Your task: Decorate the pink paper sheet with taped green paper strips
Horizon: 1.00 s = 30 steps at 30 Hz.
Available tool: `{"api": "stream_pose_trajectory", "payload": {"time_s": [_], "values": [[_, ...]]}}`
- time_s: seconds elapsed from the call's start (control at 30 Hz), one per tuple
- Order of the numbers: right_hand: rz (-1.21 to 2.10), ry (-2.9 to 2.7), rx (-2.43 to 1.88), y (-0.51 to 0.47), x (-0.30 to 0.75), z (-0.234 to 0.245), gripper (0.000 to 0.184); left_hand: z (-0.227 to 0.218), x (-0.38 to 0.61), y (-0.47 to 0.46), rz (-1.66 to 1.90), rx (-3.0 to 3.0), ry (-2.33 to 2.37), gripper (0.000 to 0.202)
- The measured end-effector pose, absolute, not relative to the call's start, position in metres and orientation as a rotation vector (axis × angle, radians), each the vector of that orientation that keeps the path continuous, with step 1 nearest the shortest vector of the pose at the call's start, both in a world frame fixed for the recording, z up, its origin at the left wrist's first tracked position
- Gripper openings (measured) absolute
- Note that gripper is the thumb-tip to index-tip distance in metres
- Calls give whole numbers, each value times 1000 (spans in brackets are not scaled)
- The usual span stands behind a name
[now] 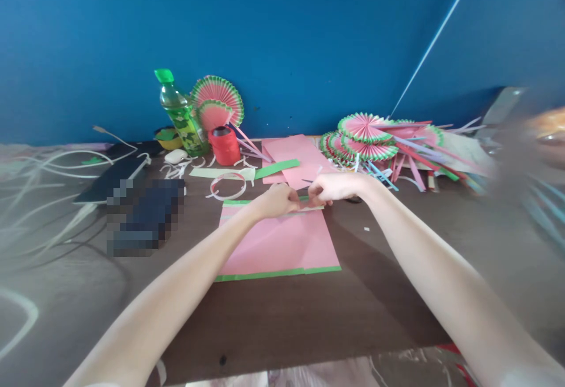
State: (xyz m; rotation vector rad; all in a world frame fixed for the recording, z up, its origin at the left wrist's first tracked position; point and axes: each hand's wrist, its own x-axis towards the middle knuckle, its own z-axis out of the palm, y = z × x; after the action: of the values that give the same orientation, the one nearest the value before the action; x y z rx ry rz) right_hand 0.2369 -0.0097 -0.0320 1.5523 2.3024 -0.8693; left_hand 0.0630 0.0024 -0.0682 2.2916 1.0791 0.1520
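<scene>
A pink paper sheet with green strips along its near and far edges lies flat on the table. Over its far part, my left hand bends its fingers down in a pinch at a narrow pale strip. Just to the right, my right hand pinches at the same strip, fingertips close to those of the left. What exactly lies between the fingertips is small and partly hidden. Behind the hands is more pink paper, with a green paper strip across it. A roll of tape lies left of my hands.
Folded paper fans and coloured sticks pile up at the back right. A green-capped bottle, a red roll and more fans stand back left. White cables and dark devices occupy the left, before a blue wall.
</scene>
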Motion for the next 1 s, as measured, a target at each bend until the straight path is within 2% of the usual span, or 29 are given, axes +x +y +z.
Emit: {"api": "stream_pose_trajectory", "payload": {"time_s": [0.27,0.57,1.0], "values": [[-991,2242,1524,-8,234,-38,22,-68,64,1,148,2271,1070,27],[-1039,2210,1548,-9,231,-40,30,-72,64,2,115,2307,1057,28],[-1062,2138,1637,-10,227,-39,29,-67,69,-7,121,2340,1182,24]]}}
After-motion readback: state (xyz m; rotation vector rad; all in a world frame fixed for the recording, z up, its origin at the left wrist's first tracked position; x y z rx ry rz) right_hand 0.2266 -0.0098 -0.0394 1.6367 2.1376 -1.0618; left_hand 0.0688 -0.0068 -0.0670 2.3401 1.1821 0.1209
